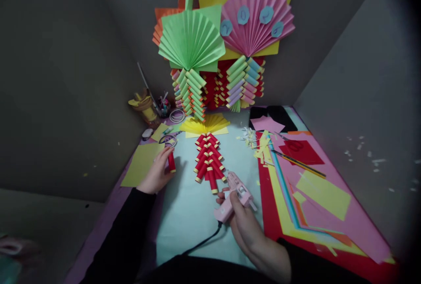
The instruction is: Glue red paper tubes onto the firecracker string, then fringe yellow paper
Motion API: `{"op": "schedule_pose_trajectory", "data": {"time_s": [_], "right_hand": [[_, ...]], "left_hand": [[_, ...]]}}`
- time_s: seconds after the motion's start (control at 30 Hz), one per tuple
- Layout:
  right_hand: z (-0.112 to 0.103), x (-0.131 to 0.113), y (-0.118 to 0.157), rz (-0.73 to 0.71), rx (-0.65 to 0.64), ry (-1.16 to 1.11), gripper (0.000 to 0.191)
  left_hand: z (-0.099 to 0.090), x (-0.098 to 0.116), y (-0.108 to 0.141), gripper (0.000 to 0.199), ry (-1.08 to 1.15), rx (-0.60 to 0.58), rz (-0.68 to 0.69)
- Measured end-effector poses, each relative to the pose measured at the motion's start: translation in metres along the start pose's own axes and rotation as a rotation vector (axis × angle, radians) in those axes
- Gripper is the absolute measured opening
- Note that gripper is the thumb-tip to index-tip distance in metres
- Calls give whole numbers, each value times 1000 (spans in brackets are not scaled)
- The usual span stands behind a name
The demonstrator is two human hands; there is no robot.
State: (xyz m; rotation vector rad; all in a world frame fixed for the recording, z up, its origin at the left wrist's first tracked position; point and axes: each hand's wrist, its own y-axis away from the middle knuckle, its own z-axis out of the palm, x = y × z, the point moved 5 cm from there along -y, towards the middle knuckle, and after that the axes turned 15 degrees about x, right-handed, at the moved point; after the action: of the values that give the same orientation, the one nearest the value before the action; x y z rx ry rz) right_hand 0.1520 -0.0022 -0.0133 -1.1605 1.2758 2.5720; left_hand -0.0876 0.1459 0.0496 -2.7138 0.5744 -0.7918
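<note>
A red paper roll (172, 162) with a pale end stands between the fingers and thumb of my left hand (154, 173), over the left part of the work surface. My right hand (250, 228) is wrapped around a pink glue gun (235, 198), its nozzle pointing up and away from me. Just left of the nozzle lies a paper firecracker string (209, 161) of red rolls with yellow ends, set in slanting rows. A yellow pleated paper fan (205, 123) sits at its far end. The glue gun's black cord (205, 243) runs down toward me.
Green (190, 38) and pink (256, 21) fan decorations hang at the back wall. On the right are stacked coloured papers (348, 231), a pencil (299, 164), red-handled scissors (294, 144) and paper scraps (249, 137). A tape roll (168, 140) and yellow sheet (140, 165) lie left.
</note>
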Motion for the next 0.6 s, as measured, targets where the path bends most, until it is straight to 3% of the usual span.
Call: {"op": "schedule_pose_trajectory", "data": {"time_s": [0.13, 0.27, 0.37, 0.43, 0.53, 0.6], "right_hand": [[2, -1, 0, 6, 5, -4, 46], [2, -3, 1, 18, 21, -3, 49], [1, -2, 0, 18, 21, 20, 55], [0, -2, -2, -2, 28, 22, 57], [-3, -1, -7, -46, 57, 18, 54], [-3, -1, -9, -62, 73, 26, 51]], "left_hand": [[17, -19, -35, 87, 9, -136, 3], [35, -34, -68, 82, -118, -118, 22], [41, -39, -74, 78, -262, -90, -3], [41, -29, -71, 73, -322, -46, 41], [37, 4, -63, 57, -292, 49, 177], [41, 32, -56, 44, -136, -10, 315]]}}
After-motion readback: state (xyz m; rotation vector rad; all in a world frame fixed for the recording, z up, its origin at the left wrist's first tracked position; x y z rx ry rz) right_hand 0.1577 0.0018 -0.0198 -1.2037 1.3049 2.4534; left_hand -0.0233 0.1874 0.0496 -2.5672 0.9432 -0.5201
